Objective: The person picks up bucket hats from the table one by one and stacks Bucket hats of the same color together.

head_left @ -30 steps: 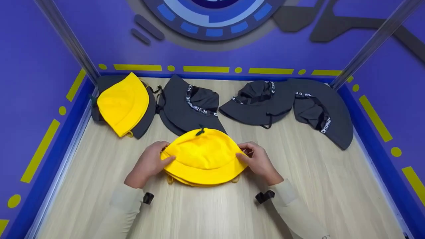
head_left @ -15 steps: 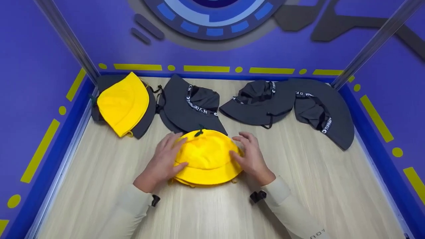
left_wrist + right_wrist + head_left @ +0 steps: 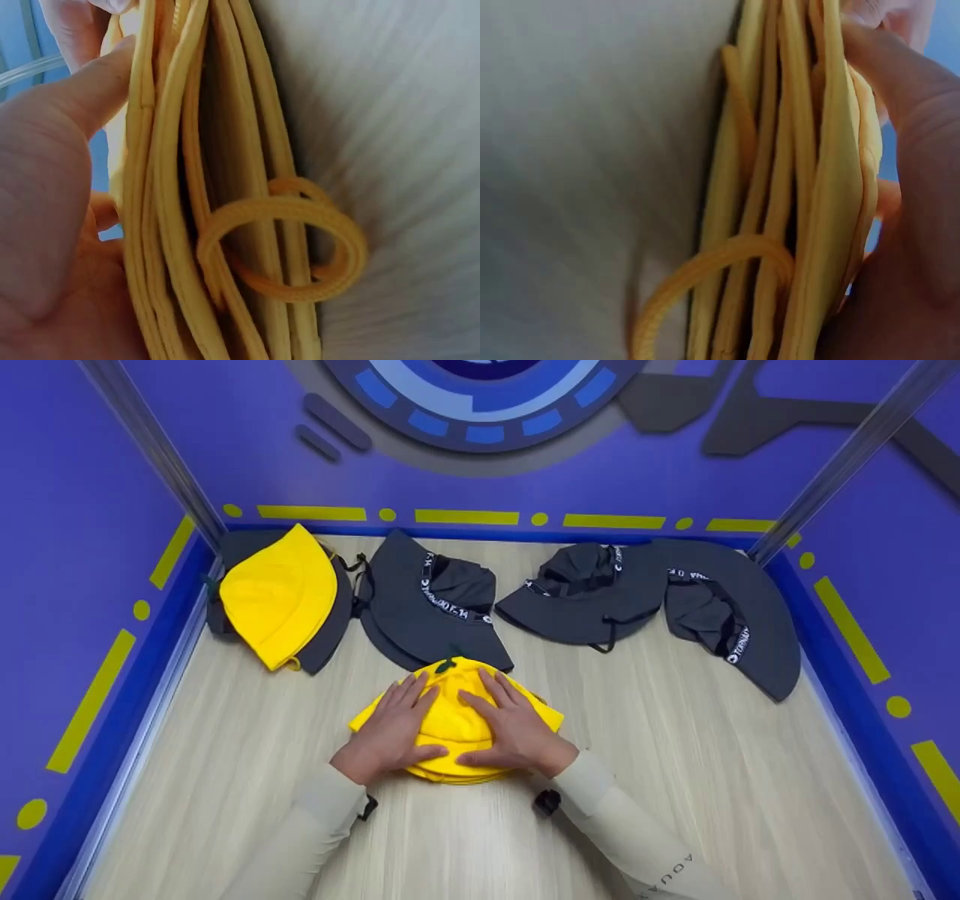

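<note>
Two hands [image 3: 391,729], fingers spread, rest on layered yellow cloth hats [image 3: 454,729] (braided loops [image 3: 281,210] protruding) at centre; crumpled dark hats [image 3: 765,607] lie upper right.

The left sleeve [image 3: 304,836] and right sleeve [image 3: 626,826] were both long and pale beige, kinda wrinkly in spots, stopping just short of the bare left hand [image 3: 391,731] and right hand [image 3: 523,731]. The right one had dark capital letters [image 3: 664,878] printed lengthwise, hard to read, and the left wrist cam [image 3: 368,808] and right wrist cam [image 3: 547,802] were both chunky little black things.
</note>
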A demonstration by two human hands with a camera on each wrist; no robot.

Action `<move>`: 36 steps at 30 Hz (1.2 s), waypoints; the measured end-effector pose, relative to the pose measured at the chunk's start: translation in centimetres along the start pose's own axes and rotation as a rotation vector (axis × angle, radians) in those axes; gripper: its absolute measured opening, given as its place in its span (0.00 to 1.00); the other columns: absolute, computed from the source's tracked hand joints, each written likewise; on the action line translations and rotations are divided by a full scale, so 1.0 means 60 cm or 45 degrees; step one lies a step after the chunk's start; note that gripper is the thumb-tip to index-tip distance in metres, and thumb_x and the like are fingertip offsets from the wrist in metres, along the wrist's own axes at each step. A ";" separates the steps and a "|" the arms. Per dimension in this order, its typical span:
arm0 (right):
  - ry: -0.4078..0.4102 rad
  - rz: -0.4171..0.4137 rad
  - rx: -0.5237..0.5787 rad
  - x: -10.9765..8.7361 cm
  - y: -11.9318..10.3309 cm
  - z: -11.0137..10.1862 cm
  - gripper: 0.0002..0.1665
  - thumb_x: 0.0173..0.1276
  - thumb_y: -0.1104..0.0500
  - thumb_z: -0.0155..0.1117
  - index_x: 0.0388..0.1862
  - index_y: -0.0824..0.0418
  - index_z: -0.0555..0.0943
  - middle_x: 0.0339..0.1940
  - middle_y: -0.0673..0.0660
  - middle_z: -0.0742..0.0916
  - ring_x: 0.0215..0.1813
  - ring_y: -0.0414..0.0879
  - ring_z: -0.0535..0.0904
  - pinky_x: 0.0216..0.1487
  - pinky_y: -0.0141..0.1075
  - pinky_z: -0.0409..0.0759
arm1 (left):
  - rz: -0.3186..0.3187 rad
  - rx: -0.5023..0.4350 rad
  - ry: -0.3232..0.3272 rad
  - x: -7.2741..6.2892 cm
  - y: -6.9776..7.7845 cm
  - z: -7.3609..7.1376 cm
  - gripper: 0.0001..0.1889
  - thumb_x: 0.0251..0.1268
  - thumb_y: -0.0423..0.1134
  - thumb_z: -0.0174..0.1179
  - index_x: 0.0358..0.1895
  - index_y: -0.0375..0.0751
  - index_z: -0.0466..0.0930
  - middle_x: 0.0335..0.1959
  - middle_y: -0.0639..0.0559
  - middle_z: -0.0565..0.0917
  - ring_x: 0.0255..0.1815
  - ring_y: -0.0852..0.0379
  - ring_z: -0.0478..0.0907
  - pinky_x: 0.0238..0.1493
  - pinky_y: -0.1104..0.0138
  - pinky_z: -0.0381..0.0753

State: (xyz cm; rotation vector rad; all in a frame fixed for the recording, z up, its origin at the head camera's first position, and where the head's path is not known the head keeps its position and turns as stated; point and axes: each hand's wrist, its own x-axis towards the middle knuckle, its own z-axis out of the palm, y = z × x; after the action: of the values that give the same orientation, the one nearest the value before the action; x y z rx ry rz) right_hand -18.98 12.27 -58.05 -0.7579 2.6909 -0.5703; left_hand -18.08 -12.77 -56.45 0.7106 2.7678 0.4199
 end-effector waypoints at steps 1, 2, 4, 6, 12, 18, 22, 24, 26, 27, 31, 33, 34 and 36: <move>-0.010 0.018 -0.005 0.002 -0.001 0.000 0.60 0.57 0.20 0.64 0.83 0.41 0.58 0.88 0.56 0.47 0.87 0.60 0.42 0.82 0.60 0.51 | -0.005 -0.009 -0.018 0.003 -0.001 0.000 0.51 0.66 0.64 0.63 0.82 0.39 0.54 0.85 0.39 0.50 0.85 0.39 0.46 0.84 0.45 0.46; -0.021 0.033 -0.012 0.004 -0.002 0.000 0.60 0.57 0.20 0.64 0.83 0.41 0.58 0.88 0.55 0.47 0.87 0.60 0.43 0.83 0.60 0.51 | -0.013 -0.023 -0.037 0.005 -0.001 -0.001 0.50 0.66 0.64 0.63 0.82 0.39 0.54 0.85 0.39 0.49 0.85 0.39 0.46 0.84 0.45 0.46; -0.040 0.051 -0.026 0.009 -0.003 0.001 0.61 0.56 0.19 0.63 0.84 0.40 0.57 0.88 0.55 0.48 0.86 0.61 0.46 0.82 0.60 0.52 | -0.032 -0.036 -0.074 0.008 -0.001 -0.002 0.50 0.65 0.64 0.63 0.82 0.40 0.53 0.85 0.39 0.49 0.85 0.39 0.46 0.84 0.45 0.45; -0.055 0.062 -0.042 0.013 -0.007 0.002 0.61 0.57 0.19 0.63 0.84 0.39 0.57 0.88 0.55 0.49 0.86 0.61 0.48 0.82 0.60 0.54 | -0.050 -0.039 -0.106 0.010 -0.002 -0.003 0.50 0.65 0.64 0.64 0.82 0.41 0.53 0.85 0.40 0.50 0.85 0.40 0.47 0.84 0.46 0.46; -0.065 0.093 -0.067 0.015 -0.010 0.004 0.60 0.56 0.19 0.63 0.84 0.37 0.56 0.88 0.55 0.49 0.85 0.61 0.52 0.81 0.59 0.57 | -0.063 -0.044 -0.141 0.017 0.002 -0.006 0.51 0.64 0.62 0.66 0.82 0.40 0.53 0.84 0.40 0.52 0.85 0.40 0.49 0.84 0.46 0.47; -0.073 0.120 -0.068 0.019 -0.009 0.005 0.59 0.56 0.19 0.64 0.83 0.36 0.57 0.88 0.53 0.49 0.84 0.60 0.53 0.80 0.60 0.58 | -0.048 -0.141 -0.050 0.018 0.000 -0.010 0.49 0.64 0.57 0.68 0.81 0.40 0.55 0.82 0.40 0.59 0.83 0.41 0.54 0.83 0.46 0.51; -0.094 0.134 -0.073 0.023 -0.011 0.007 0.60 0.55 0.18 0.64 0.83 0.35 0.57 0.88 0.53 0.48 0.84 0.60 0.52 0.80 0.60 0.58 | -0.147 -0.347 0.044 0.015 -0.014 -0.033 0.39 0.70 0.49 0.66 0.79 0.40 0.61 0.78 0.41 0.67 0.79 0.43 0.63 0.80 0.48 0.61; -0.097 0.140 -0.067 0.023 -0.011 0.007 0.60 0.54 0.18 0.64 0.83 0.34 0.57 0.88 0.53 0.48 0.84 0.60 0.53 0.79 0.60 0.58 | -0.214 -0.427 0.120 0.015 -0.033 -0.051 0.34 0.73 0.46 0.63 0.77 0.40 0.64 0.76 0.41 0.69 0.76 0.42 0.67 0.78 0.48 0.65; -0.097 0.149 -0.059 0.022 -0.011 0.008 0.60 0.54 0.18 0.64 0.83 0.34 0.57 0.88 0.53 0.48 0.84 0.60 0.53 0.79 0.60 0.58 | -0.280 -0.477 0.231 0.016 -0.059 -0.070 0.31 0.75 0.44 0.60 0.76 0.39 0.66 0.74 0.39 0.71 0.75 0.41 0.68 0.76 0.46 0.67; -0.092 0.150 -0.051 0.021 -0.010 0.008 0.60 0.53 0.18 0.65 0.83 0.34 0.57 0.88 0.53 0.48 0.84 0.60 0.53 0.79 0.61 0.58 | -0.305 -0.484 0.316 0.017 -0.074 -0.078 0.29 0.75 0.43 0.60 0.75 0.37 0.67 0.72 0.38 0.73 0.74 0.40 0.70 0.75 0.46 0.68; -0.075 0.154 -0.042 0.022 -0.010 0.012 0.61 0.52 0.19 0.66 0.82 0.33 0.58 0.88 0.51 0.48 0.83 0.60 0.54 0.79 0.61 0.58 | -0.477 -0.587 0.618 0.011 -0.138 -0.112 0.25 0.76 0.40 0.58 0.71 0.34 0.72 0.67 0.35 0.77 0.69 0.37 0.72 0.72 0.46 0.71; -0.068 0.156 -0.038 0.023 -0.010 0.013 0.61 0.52 0.19 0.67 0.82 0.33 0.58 0.88 0.51 0.48 0.83 0.59 0.54 0.79 0.60 0.58 | -0.604 -0.641 0.730 0.007 -0.170 -0.125 0.24 0.76 0.40 0.58 0.70 0.33 0.73 0.67 0.33 0.75 0.69 0.36 0.71 0.73 0.46 0.69; -0.070 0.162 -0.039 0.023 -0.010 0.013 0.60 0.52 0.19 0.67 0.82 0.33 0.58 0.88 0.50 0.47 0.83 0.59 0.54 0.79 0.60 0.58 | -0.690 -0.667 0.751 0.005 -0.185 -0.131 0.25 0.77 0.41 0.57 0.71 0.34 0.71 0.68 0.33 0.73 0.70 0.36 0.69 0.74 0.46 0.68; -0.066 0.166 -0.041 0.023 -0.010 0.014 0.60 0.52 0.19 0.67 0.82 0.32 0.58 0.88 0.50 0.48 0.83 0.60 0.54 0.79 0.61 0.57 | -0.870 -0.711 0.760 0.003 -0.211 -0.142 0.28 0.78 0.44 0.55 0.75 0.36 0.67 0.73 0.33 0.66 0.73 0.36 0.64 0.76 0.47 0.66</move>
State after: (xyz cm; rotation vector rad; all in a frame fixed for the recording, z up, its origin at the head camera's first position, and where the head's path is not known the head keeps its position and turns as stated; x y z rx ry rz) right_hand -19.52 10.81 -58.72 -0.5914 2.6832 -0.4710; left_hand -26.32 -25.11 -52.84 -0.5643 2.9079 1.3161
